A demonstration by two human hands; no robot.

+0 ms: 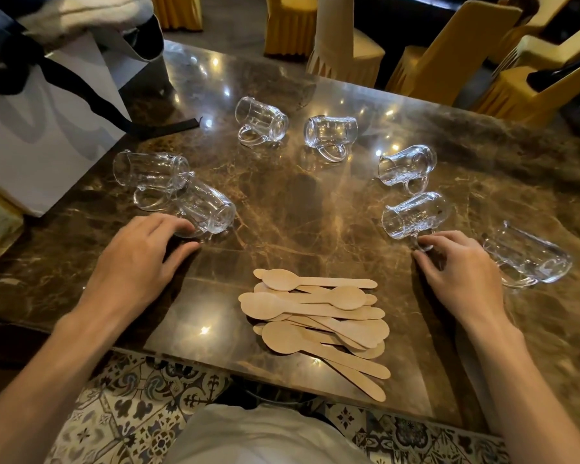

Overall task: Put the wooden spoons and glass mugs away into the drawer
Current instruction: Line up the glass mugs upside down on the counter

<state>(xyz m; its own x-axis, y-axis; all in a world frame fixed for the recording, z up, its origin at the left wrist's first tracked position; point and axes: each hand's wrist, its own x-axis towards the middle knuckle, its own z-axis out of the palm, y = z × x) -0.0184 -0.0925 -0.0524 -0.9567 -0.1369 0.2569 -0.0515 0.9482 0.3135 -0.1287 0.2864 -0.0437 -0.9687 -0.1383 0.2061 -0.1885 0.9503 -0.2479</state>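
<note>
A restaurant or banquet hall dining room. Beyond the far edge of a polished brown marble table (315, 202) stand several chairs in fitted fabric covers with pleated skirts, golden-yellow chairs (290, 25) at the far middle and far right and a cream chair (342, 41) between them. Ornate patterned floor tiles (131, 406) show near the viewer. Matching glass mugs (262, 123) and wooden spoons (315, 316) suggest table service.

a polished brown marble table (298, 209) bears a loose pile of flat wooden spoons (315, 323), seven glass mugs (262, 123) lying on their sides in an arc beyond that pile, and a white paper bag (44, 135) beyond it to the left.
</note>
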